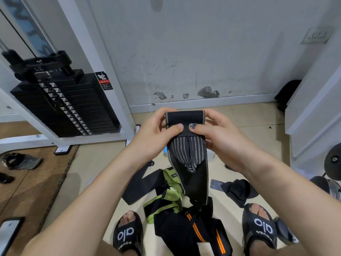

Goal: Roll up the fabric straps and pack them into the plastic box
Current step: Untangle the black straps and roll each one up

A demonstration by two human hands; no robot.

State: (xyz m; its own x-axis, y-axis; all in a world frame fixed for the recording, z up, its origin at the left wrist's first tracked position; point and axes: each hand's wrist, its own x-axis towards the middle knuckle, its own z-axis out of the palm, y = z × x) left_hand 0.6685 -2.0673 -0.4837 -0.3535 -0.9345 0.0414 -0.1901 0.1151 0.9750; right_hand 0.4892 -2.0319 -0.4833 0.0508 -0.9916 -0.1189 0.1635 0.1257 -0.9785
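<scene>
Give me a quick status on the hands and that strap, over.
Left hand and right hand both pinch the grey-striped black strap at its top end. Rest hangs unrolled. More straps heaped on the floor below. Plastic box not in view.

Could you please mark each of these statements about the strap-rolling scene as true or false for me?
1. Both hands hold the same grey-edged black strap. True: the left hand and right hand each have a grip on its top end.
2. The strap is already rolled into a tight coil. False: only its top is folded over, and the rest hangs down loose.
3. A strap with orange stripes lies on the floor between the sandals. True.
4. The green strap is held in the left hand. False: it lies in the pile on the floor.
5. The weight stack stands to the person's right. False: it is on the left.
</scene>
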